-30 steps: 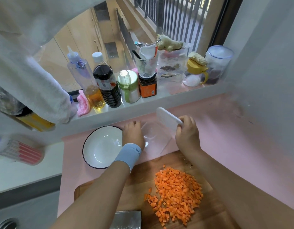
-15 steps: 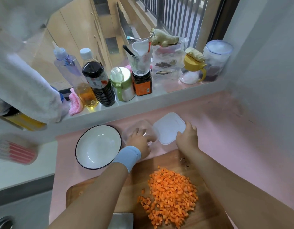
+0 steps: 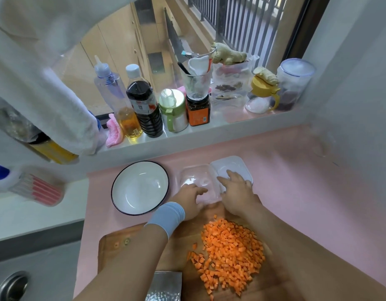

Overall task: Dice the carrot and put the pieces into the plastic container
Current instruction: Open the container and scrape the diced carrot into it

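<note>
A heap of diced carrot (image 3: 229, 255) lies on the wooden cutting board (image 3: 122, 253). Just beyond the board's far edge stands the clear plastic container (image 3: 192, 177), open and with nothing in it. Its lid (image 3: 231, 166) lies flat on the pink counter, touching the container's right side. My left hand (image 3: 187, 198), with a blue wristband, holds the container's near rim, fingers reaching inside. My right hand (image 3: 235, 192) rests with straight fingers on the lid's near left corner, next to the container's right wall.
A white bowl with a black rim (image 3: 140, 187) sits left of the container. A cleaver blade (image 3: 164, 285) lies on the board's near edge. Bottles and jars (image 3: 144, 105) crowd the window sill behind. A sink drain (image 3: 12, 285) shows at bottom left.
My right hand has laid the lid flat beside the container and slid left onto its corner. The container has come nearer the board under my left hand.
</note>
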`<action>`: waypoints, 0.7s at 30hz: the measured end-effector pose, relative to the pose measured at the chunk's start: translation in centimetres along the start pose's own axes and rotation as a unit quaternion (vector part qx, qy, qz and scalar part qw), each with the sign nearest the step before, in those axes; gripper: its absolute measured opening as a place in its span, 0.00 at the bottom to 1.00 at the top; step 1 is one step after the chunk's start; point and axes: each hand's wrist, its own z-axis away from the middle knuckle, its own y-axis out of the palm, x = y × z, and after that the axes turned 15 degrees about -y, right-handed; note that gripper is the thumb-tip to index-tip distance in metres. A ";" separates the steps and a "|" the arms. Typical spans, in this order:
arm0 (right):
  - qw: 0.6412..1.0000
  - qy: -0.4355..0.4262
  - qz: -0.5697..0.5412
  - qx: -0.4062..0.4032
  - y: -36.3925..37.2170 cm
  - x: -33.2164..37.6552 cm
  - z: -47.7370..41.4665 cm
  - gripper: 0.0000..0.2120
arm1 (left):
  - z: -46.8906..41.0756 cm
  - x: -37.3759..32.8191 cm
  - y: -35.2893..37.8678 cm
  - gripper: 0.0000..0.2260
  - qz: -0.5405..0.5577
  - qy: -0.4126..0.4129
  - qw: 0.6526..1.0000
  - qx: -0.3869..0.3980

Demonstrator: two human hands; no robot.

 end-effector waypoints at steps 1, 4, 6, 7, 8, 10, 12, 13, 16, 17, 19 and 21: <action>0.999 0.005 -0.010 -0.034 -0.3 0.5 0.6 0.25 | 0.6 0.1 0.0 0.22 0.019 0.006 1.000 -0.018; 0.984 -0.015 0.016 -0.176 -0.9 2.9 3.3 0.18 | 3.1 0.4 0.0 0.20 0.081 0.028 0.990 -0.110; 0.972 -0.069 0.036 -0.224 -1.2 5.2 5.6 0.11 | 5.5 1.0 -0.1 0.17 0.098 0.029 0.982 -0.162; 0.972 -0.105 0.026 -0.210 -1.1 6.4 7.0 0.08 | 6.7 1.5 0.1 0.15 0.103 0.023 0.980 -0.170; 0.974 -0.145 0.001 -0.174 -0.6 7.4 8.3 0.05 | 7.9 2.1 0.4 0.13 0.106 0.016 0.980 -0.170; 0.975 -0.212 -0.048 -0.049 0.8 9.6 11.1 0.10 | 10.3 3.4 1.2 0.11 0.104 -0.009 0.982 -0.156; 0.966 -0.245 -0.032 0.075 3.0 11.2 13.5 0.19 | 12.6 4.8 2.3 0.08 0.082 -0.032 0.986 -0.139; 0.961 -0.253 -0.017 0.110 4.1 11.9 14.8 0.19 | 13.9 5.5 3.0 0.06 0.070 -0.038 0.988 -0.130; 0.947 -0.275 0.029 0.165 6.5 13.3 17.6 0.18 | 17.0 7.5 5.1 0.02 0.064 -0.047 0.992 -0.103; 0.946 -0.275 0.041 0.167 6.9 13.6 18.4 0.19 | 17.7 8.1 5.7 0.03 0.063 -0.046 0.992 -0.102; 0.948 -0.277 0.057 0.148 7.8 14.1 19.5 0.19 | 18.9 8.8 6.7 0.04 0.067 -0.041 0.992 -0.102; 0.950 -0.271 0.063 0.140 8.1 14.8 20.2 0.20 | 19.9 9.1 7.3 0.05 0.084 -0.034 0.990 -0.105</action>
